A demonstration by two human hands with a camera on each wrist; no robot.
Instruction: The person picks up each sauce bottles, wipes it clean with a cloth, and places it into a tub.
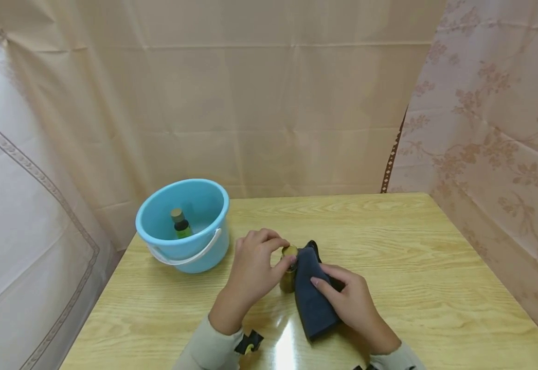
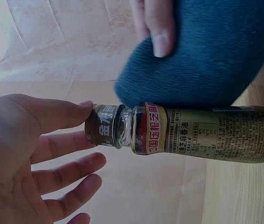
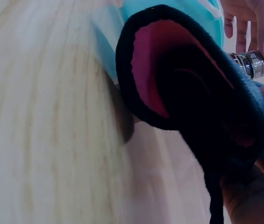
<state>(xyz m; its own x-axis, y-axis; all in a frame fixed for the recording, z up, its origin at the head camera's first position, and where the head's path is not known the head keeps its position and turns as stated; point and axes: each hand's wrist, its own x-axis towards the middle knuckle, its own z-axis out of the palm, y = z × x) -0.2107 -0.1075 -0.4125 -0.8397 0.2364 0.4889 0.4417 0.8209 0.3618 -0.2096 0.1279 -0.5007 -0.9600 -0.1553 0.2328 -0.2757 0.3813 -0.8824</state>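
Left hand (image 1: pixel 252 262) pinches cap of small bottle (image 1: pixel 289 272) upright on worktop (image 1: pixel 412 246); right hand (image 1: pixel 350 300) grips dark blue cloth (image 1: pixel 312 295) against bottle.

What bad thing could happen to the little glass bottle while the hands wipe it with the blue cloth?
The small glass bottle with the gold label stands upright on the glossy wooden table. The left hand only pinches its cap with fingertips, so a firm push from the dark blue cloth in the right hand might tip it. It could then roll, or crack.
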